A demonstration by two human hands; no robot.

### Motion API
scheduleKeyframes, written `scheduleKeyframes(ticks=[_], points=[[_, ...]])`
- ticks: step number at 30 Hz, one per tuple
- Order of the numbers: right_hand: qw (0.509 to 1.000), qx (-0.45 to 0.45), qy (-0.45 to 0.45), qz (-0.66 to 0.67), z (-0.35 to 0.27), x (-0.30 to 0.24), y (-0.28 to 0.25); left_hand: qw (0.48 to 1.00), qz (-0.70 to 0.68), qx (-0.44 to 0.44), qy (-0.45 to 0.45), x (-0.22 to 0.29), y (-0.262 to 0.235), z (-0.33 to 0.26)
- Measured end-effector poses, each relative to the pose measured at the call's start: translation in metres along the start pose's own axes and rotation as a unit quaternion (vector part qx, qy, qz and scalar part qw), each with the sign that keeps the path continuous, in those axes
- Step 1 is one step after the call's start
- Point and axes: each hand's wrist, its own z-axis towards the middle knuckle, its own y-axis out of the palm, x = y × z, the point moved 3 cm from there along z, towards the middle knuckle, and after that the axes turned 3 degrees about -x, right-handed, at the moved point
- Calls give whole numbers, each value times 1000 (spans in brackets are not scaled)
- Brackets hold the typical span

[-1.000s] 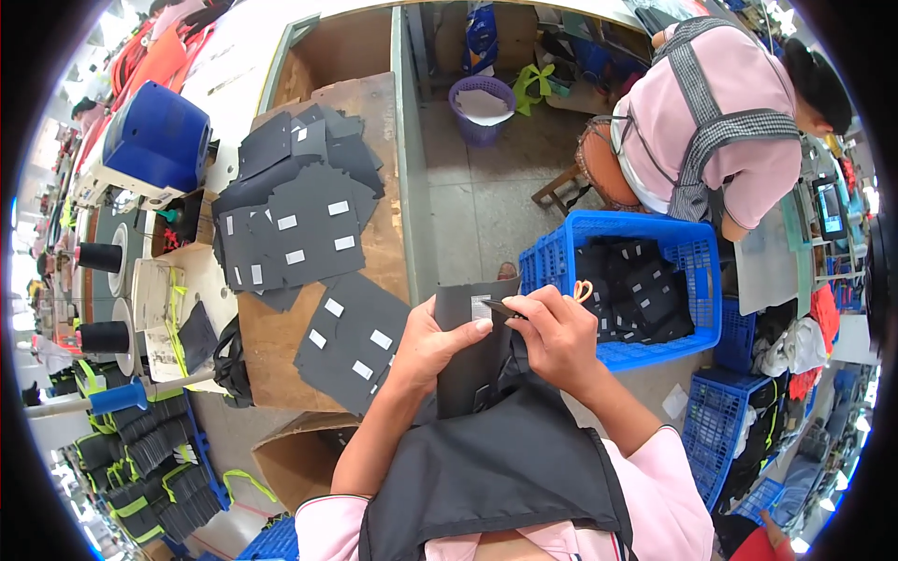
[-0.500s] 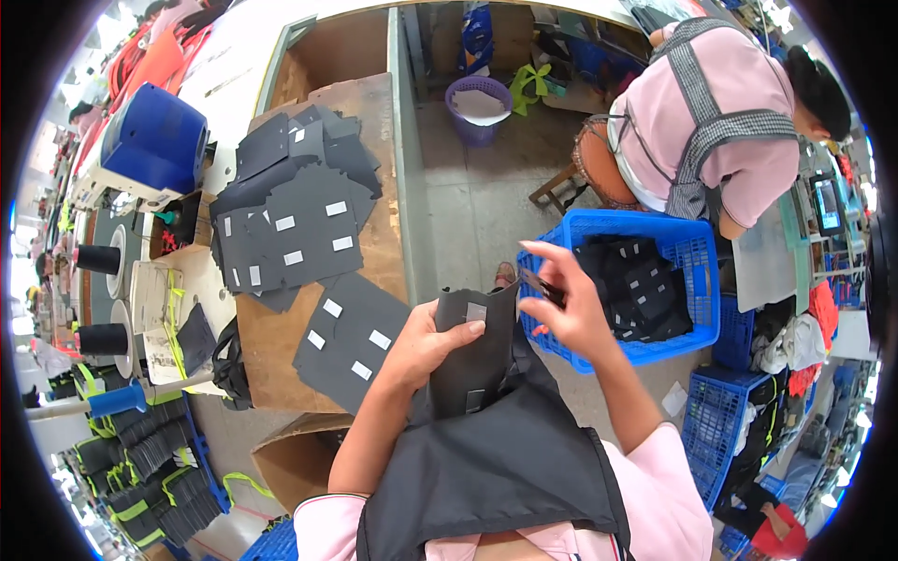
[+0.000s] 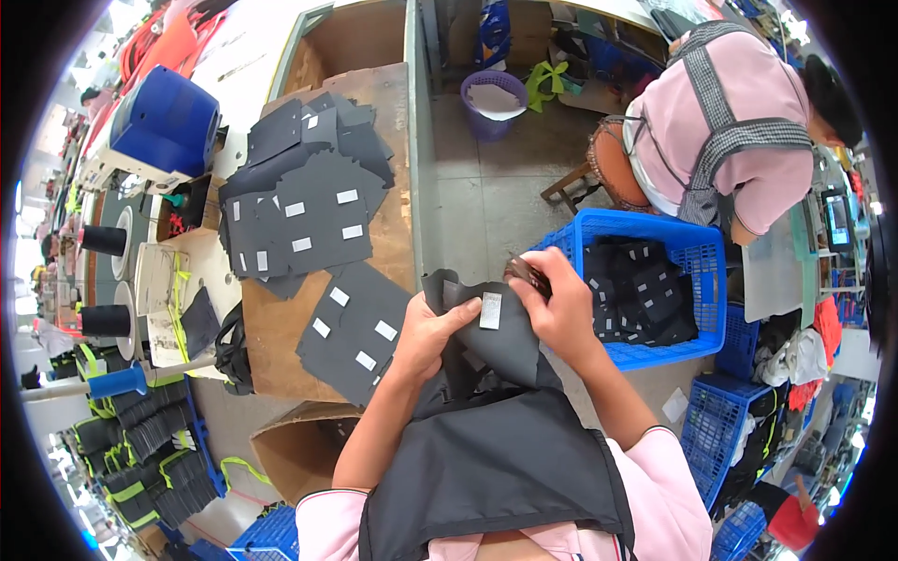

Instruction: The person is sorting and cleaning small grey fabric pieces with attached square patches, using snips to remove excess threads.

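The left hand (image 3: 423,338) is gripping a bent black sheet (image 3: 510,348), its long axis unclear, its white label (image 3: 490,312) pointing lengthwise forward, the right hand (image 3: 564,309) clasping a dark tool (image 3: 528,274).

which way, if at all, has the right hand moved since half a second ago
Yes: judged against the blue crate, the right hand has shifted left, in toward the dark sheet held in the left hand.

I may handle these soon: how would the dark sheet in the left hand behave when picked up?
The dark sheet is probably bendable, since it curves beside the left hand. It looks thin, so likely light. Its dull surface suggests it may not be very slippery.
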Motion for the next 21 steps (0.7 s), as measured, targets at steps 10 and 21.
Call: scheduleKeyframes(ticks=[10,21], points=[[968,39,-126,-215,-25,-13,-1,989,103,42,94,1,-1,-3],[945,55,-205,-249,-21,-20,1,993,64,57,75,6,-2,-8]])
